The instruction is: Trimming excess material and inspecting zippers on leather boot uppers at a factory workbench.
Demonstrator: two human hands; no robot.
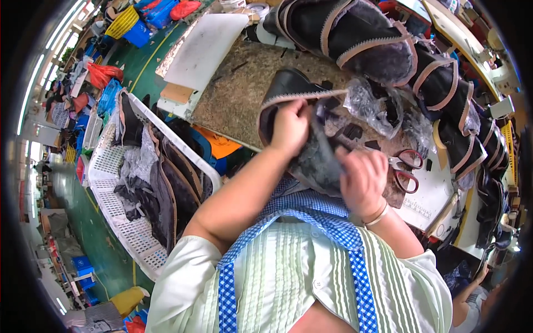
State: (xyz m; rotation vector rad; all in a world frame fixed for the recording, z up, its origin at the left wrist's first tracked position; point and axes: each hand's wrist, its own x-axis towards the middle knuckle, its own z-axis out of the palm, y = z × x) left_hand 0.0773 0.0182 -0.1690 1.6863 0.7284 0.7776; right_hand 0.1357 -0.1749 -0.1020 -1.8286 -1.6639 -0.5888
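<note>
A black leather boot upper (290, 83) with a tan zigzag-cut edge and grey fuzzy lining (317, 166) lies across the table's front edge, opened out before me. My left hand (291, 127) is closed on it, fingers curled over the pale trim. At the lining's right side is my right hand (363, 178), its fingers bent and smeared by motion. Whether they pinch anything cannot be made out. Just right of that hand rests a pair of scissors with dark red handles (415, 160). Crumpled clear plastic (373, 108) and small black scraps (351, 131) lie beyond.
Several similar boot uppers (355, 36) are piled along the table's back and right. To my left stands a white perforated basket (108, 188) holding more uppers and grey lining. A white board (208, 47) covers the table's far left. Another person's arm (472, 286) shows at lower right.
</note>
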